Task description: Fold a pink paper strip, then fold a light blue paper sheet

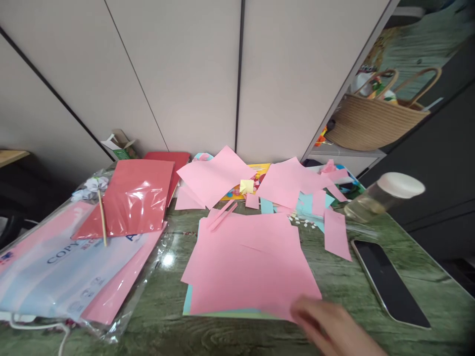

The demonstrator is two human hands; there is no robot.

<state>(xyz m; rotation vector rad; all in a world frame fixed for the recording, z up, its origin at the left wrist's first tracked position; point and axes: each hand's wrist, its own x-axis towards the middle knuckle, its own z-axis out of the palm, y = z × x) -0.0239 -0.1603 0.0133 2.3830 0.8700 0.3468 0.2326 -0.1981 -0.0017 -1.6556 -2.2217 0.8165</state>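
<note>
- At the near right corner of a flat stack of pink paper sheets (248, 272): bare right hand (319, 316), blurred; cannot tell whether pinching it or loose.
- Laid centrally on the green wood-grain tabletop (166, 291), with pale blue paper (188, 300) peeking out beneath.
- Atop the far left part: narrow pink paper strips (223, 216).

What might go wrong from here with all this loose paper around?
The pink sheets lie unevenly stacked, so the right hand at their near corner might skew them. Narrow pink strips lying loose at the stack's far end could slide off. The phone, right of that hand, might get bumped.
</note>
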